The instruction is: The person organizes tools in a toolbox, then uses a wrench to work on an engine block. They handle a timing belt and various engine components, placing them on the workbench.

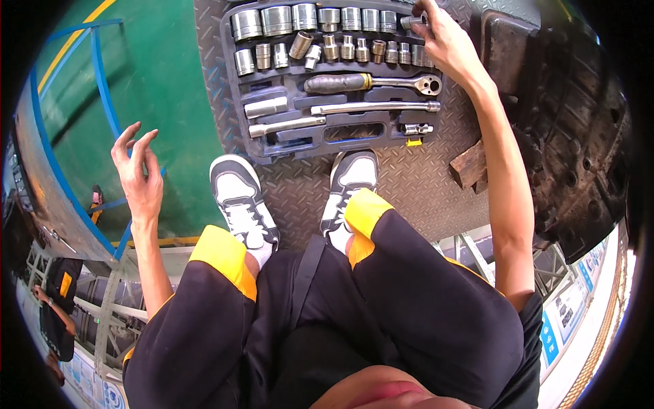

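Observation:
My right hand (444, 39) reaches over the far right corner of a grey socket set case (286, 151). Its fingers are closed round a silver socket (413, 22), partly hidden by them. Out to the left, my left hand (141, 170) hangs in the air above the green floor, fingers apart and holding nothing. Two rows of chrome sockets (276, 22) fill the far part of the case; one short socket (300, 45) leans askew. Nearer lie a ratchet wrench (340, 82) with a grey handle, a long extension bar (375, 108) and a shorter bar (286, 127).
The case lies on a diamond-plate metal surface (409, 177), just beyond my shoes (238, 198). A large dark metal part (579, 136) and a wooden block (469, 165) stand on the right. A blue frame (102, 75) stands left. Another person (61, 307) is at far left.

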Motion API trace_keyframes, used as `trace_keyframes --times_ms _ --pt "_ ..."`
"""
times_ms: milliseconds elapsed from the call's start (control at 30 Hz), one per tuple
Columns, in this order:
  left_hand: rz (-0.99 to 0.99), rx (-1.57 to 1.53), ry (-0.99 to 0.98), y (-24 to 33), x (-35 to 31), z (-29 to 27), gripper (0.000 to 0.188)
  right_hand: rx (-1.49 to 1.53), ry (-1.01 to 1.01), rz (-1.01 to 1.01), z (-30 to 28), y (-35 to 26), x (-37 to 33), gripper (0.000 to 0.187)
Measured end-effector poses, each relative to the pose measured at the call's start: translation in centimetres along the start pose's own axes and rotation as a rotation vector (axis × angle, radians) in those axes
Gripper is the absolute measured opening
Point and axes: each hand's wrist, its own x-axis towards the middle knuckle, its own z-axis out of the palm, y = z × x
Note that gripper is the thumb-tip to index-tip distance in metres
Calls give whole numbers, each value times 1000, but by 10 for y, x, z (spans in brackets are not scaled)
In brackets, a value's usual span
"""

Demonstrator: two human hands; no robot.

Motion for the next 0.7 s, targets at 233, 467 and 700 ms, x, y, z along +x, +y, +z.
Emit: trace_keyframes --times_ms 233,467,700 --pt "-39 -100 22 14 5 9 38 69 -213 77 -2 -1 10 45" --pt "166 -17 12 27 17 18 38 63 -223 79 7 9 31 36" --pt "181 33 -7 17 16 8 44 98 -218 183 -37 67 46 16"
